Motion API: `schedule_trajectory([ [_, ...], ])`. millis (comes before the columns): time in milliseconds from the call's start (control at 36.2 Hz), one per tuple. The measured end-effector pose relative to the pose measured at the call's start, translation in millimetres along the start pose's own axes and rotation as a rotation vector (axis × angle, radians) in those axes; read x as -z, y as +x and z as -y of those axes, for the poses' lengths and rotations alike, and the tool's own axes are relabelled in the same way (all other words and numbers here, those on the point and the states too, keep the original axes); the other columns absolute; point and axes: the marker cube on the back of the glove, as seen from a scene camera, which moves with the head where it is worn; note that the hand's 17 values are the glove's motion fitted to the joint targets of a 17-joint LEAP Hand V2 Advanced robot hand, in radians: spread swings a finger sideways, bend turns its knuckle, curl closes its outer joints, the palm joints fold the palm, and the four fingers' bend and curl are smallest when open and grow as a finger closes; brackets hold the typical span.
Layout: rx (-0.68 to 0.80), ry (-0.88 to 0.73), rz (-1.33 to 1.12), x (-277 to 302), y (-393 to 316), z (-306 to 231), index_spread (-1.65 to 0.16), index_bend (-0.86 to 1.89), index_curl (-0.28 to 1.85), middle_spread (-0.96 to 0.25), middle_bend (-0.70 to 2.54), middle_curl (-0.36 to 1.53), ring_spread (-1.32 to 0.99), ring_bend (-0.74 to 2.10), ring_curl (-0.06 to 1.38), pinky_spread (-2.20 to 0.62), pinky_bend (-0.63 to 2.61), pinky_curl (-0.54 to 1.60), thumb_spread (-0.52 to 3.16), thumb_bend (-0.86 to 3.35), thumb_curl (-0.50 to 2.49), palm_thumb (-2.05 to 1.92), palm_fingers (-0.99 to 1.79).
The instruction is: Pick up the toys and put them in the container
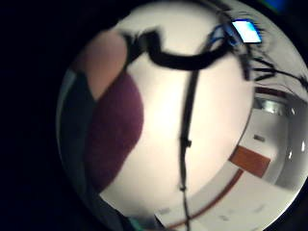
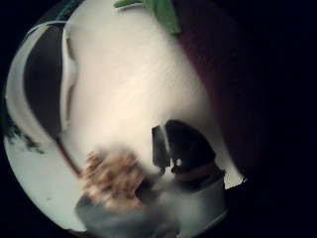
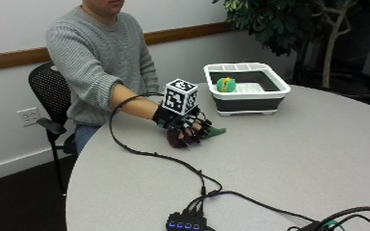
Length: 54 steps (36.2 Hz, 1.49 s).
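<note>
Maroon plush toy [image 3: 177, 138] sits on the grey round table [image 3: 287, 159], under my gloved right hand [image 3: 184, 126]. From the outside view I see the fingers curled down over it, so I read the hand as clamped on the toy. Its green leafy end [image 3: 217, 130] pokes out past the fingertips, toward the container [image 3: 246, 88]. That white-rimmed, dark-walled container stands farther back on the table, well apart from the hand. One green and yellow toy [image 3: 226, 84] lies inside it.

Little finger side palm view: the maroon toy [image 1: 115, 130] fills one side, close to the palm, pale tabletop [image 1: 211, 110] beyond it.

Thumb side palm view: maroon body [image 2: 218, 74] along the edge, green leaf [image 2: 161, 12] beside it, container [image 2: 44, 79] across the tabletop. I can't tell exact finger contact from either palm view.
</note>
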Motion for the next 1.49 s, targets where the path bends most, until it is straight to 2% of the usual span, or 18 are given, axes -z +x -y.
schedule_trajectory([
  [304,0.0,0.154,-0.041,-3,3,-5,-0.32,0.03,0.11,-0.15,0.29,0.29,-0.26,0.91,0.36,-0.04,1.11,0.4,1.51,0.03,0.3,0.08,0.01],
  [387,0.007,0.217,-0.028,9,3,-5,-0.33,0.04,0.09,-0.17,0.46,0.35,-0.32,1.02,0.38,-0.11,1.08,0.38,1.57,0.06,0.31,0.13,0.23],
  [470,0.009,0.271,0.078,40,7,-6,-0.35,0.09,0.07,-0.21,0.54,0.38,-0.36,1.14,0.4,-0.22,1.16,0.37,1.57,0.14,0.37,0.29,0.58],
  [525,0.013,0.332,0.165,75,14,-8,-0.36,0.14,0.08,-0.22,0.6,0.4,-0.37,1.14,0.4,-0.27,1.18,0.36,1.5,0.19,0.43,0.43,0.72],
  [635,0.041,0.454,0.223,145,24,-18,-0.38,0.22,0.13,-0.24,0.69,0.45,-0.38,1.16,0.44,-0.31,1.12,0.38,1.38,0.2,0.51,0.53,0.83],
  [774,0.072,0.517,0.2,197,28,-28,-0.4,0.26,0.17,-0.25,0.74,0.5,-0.39,1.16,0.47,-0.35,1.07,0.39,1.24,0.18,0.58,0.57,0.86],
  [912,0.101,0.496,0.18,212,13,-24,-0.42,0.26,0.2,-0.25,0.75,0.53,-0.4,1.14,0.48,-0.37,1.04,0.39,1.11,0.16,0.65,0.58,0.87],
  [1133,0.212,0.423,0.232,220,-91,3,-0.43,0.23,0.23,-0.25,0.75,0.56,-0.42,1.13,0.49,-0.38,1.03,0.4,0.95,0.14,0.73,0.6,0.86],
  [1243,0.297,0.41,0.129,224,-148,15,-0.44,0.18,0.23,-0.26,0.73,0.56,-0.42,1.12,0.5,-0.38,1.05,0.41,0.91,0.12,0.77,0.6,0.83],
  [1326,0.317,0.415,0.036,228,-178,26,-0.44,0.16,0.23,-0.26,0.71,0.57,-0.42,1.12,0.5,-0.39,1.07,0.41,0.88,0.12,0.79,0.6,0.8],
  [1492,0.335,0.341,0.121,229,-214,38,-0.44,0.14,0.22,-0.27,0.68,0.58,-0.43,1.11,0.51,-0.38,1.11,0.42,0.86,0.11,0.84,0.6,0.74],
])
